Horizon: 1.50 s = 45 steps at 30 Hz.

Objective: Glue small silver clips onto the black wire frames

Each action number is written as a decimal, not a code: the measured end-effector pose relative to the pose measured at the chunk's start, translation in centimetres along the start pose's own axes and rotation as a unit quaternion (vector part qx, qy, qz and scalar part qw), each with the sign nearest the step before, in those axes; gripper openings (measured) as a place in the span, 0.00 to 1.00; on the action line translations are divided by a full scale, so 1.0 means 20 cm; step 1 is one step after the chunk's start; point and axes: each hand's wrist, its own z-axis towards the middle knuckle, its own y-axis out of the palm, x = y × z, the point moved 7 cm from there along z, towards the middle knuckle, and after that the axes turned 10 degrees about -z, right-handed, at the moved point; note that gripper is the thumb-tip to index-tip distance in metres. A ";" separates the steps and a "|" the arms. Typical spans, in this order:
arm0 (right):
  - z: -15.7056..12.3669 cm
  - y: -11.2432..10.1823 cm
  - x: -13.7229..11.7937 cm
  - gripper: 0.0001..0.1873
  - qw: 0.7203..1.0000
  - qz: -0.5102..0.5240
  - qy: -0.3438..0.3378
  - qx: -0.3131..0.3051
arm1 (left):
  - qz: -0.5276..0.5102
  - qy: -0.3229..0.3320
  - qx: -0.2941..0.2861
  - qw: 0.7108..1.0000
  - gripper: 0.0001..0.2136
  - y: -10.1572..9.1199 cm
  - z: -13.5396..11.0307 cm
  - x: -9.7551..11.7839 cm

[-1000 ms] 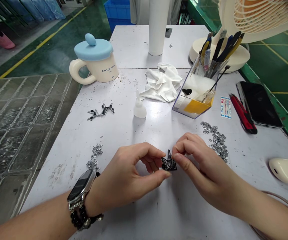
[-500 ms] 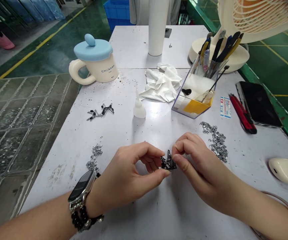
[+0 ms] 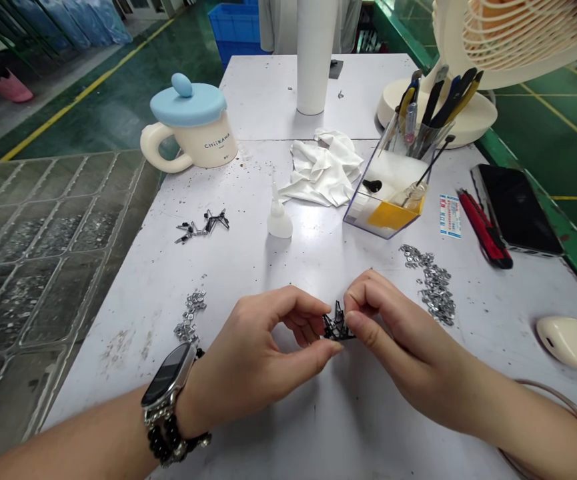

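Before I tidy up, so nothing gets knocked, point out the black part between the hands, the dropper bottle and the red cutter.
Black part (image 3: 337, 327), head view: its visible middle.
Dropper bottle (image 3: 279, 223), head view: its rounded body.
Red cutter (image 3: 483, 230), head view: middle of its handle.

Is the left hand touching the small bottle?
No, the left hand holds a small black piece between thumb and fingers, while the bottle stands apart beyond it.

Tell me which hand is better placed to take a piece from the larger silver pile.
Likely the right hand: the larger silver pile lies just beyond it, on its own side. The left hand is farther off, and both are occupied at the black part.
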 end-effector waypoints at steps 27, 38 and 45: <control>-0.08 -0.14 -0.16 0.15 0.940 -0.221 -0.195 0.171 | -0.216 -0.037 -0.031 0.975 0.19 0.00 0.00 -0.01; -0.09 -0.10 -0.19 0.15 0.912 -0.294 -0.230 0.172 | -0.400 -0.211 -0.031 0.891 0.03 0.09 -0.01 -0.08; -0.10 -0.09 -0.19 0.15 0.906 -0.308 -0.232 0.174 | -0.428 -0.212 -0.020 0.878 0.03 0.09 -0.02 -0.09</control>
